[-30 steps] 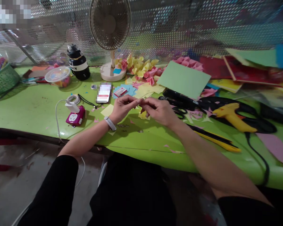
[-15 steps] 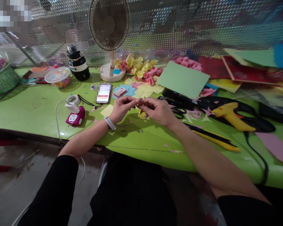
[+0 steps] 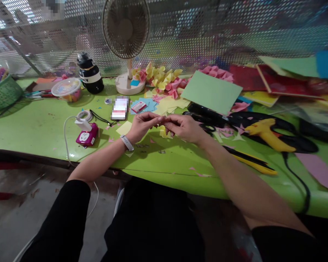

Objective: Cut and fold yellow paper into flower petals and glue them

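Observation:
My left hand (image 3: 143, 125), with a white band on its wrist, meets my right hand (image 3: 184, 127) above the green table. Thumbs and fingertips of both hands are pinched together and touch one another. What lies between them is hidden by the fingers. Just below the fingertips shows a bit of yellow paper (image 3: 165, 133); whether it is held or lies on the table I cannot tell. A pale yellow paper square (image 3: 124, 127) is beside my left hand. Black-handled scissors (image 3: 207, 128) lie just beyond my right wrist.
A fan (image 3: 126, 29) stands behind folded yellow paper shapes (image 3: 164, 78). A phone (image 3: 120, 108), a magenta power adapter (image 3: 87, 135) and a black bottle (image 3: 90, 74) are at left. Right are a green sheet (image 3: 211, 91), a yellow glue gun (image 3: 270, 134) and a black-and-yellow cutter (image 3: 251, 160).
My right hand has turned slightly and its fingers lie flatter against the left fingertips. Its forearm has shifted a little, covering more of the cutter. The left hand has barely moved.

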A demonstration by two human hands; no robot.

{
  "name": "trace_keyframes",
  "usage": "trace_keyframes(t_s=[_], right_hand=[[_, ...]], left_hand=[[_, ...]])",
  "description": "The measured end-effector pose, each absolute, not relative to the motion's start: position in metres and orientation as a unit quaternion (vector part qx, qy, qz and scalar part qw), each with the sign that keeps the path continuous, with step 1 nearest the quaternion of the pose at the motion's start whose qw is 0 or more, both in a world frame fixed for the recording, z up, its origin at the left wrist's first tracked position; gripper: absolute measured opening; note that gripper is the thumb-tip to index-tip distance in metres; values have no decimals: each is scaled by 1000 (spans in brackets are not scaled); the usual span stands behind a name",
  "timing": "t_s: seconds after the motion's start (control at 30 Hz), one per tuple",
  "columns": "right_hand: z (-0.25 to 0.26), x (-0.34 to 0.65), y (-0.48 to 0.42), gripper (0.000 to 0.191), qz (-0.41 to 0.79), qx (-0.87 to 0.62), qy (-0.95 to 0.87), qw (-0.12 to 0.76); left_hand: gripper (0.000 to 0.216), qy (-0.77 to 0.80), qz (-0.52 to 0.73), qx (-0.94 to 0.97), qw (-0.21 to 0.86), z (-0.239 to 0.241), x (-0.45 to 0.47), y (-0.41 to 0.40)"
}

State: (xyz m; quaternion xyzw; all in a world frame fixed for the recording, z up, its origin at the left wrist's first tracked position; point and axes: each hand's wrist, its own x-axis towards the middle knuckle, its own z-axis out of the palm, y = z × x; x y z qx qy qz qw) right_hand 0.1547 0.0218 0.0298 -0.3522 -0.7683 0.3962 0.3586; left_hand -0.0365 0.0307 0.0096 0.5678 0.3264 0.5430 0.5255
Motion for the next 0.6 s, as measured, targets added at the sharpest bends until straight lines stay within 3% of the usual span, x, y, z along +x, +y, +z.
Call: trace_keyframes(t_s=[0.17, 0.6], right_hand=[[24, 150, 20, 41, 433, -360, -724, 398], [30, 157, 27, 34, 457, -335, -740, 362]], left_hand=[[36, 328, 552, 558, 525, 7, -36, 31], [29, 286, 541, 605, 510, 8, -40, 34]])
